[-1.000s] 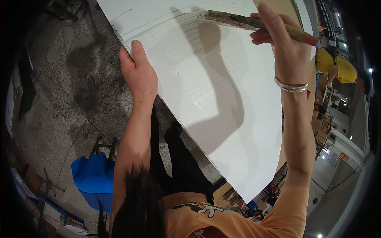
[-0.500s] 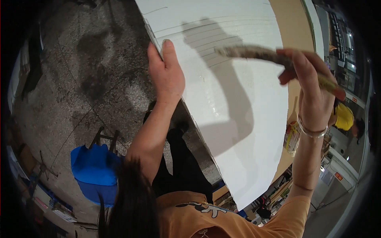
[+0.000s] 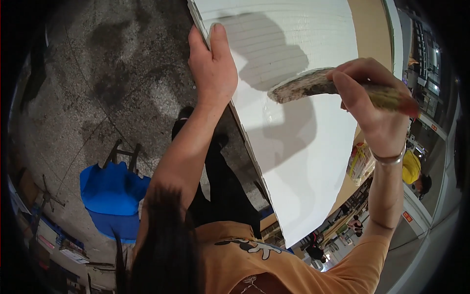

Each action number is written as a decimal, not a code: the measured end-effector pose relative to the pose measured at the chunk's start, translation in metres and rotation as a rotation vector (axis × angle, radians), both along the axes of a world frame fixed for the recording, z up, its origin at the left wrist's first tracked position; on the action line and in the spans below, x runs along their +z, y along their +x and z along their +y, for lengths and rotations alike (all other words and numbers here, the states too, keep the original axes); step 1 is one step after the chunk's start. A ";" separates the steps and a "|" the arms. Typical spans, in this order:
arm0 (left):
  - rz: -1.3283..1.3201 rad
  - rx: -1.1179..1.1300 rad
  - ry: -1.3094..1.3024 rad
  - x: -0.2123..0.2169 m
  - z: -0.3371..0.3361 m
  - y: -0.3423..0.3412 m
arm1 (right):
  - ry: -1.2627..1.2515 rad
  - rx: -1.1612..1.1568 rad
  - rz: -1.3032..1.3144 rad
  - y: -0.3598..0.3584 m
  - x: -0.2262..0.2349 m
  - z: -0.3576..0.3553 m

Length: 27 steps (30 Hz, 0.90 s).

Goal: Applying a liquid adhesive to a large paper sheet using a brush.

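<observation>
A large white board (image 3: 298,147) stands tilted in front of me, coated in white paint with faint brush streaks near its top. My left hand (image 3: 211,68) grips the board's left edge, fingers wrapped over it. My right hand (image 3: 373,105) is closed around the handle of a wide, paint-caked brush (image 3: 306,84). The bristle end of the brush lies against the board's upper middle. Shadows of both hand and brush fall across the white surface.
A blue fabric stool (image 3: 113,196) stands on the speckled grey floor at lower left. Shelves and boxes line the left rim. At far right a person in a yellow top (image 3: 413,171) is by a bag (image 3: 361,161) and more shelving.
The view has shifted so the board sits further right and closer. My right hand with the brush has come down and left across the board; my left hand keeps its grip on the edge.
</observation>
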<state>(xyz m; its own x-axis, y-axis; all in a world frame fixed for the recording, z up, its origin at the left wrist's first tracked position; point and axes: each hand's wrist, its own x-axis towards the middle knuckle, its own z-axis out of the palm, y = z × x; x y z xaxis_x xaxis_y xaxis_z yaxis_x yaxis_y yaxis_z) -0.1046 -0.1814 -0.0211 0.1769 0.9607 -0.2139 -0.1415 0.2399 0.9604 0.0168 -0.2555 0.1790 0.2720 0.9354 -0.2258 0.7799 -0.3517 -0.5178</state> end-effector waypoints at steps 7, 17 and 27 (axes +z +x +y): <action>0.094 -0.087 -0.120 0.026 0.003 0.004 | 0.187 0.086 0.014 -0.002 -0.020 -0.012; 0.211 -0.040 0.026 0.019 0.004 0.002 | 0.265 0.049 0.001 -0.001 -0.020 -0.035; 0.208 -0.009 0.125 -0.017 0.014 0.003 | 0.251 0.018 -0.059 -0.010 -0.013 -0.076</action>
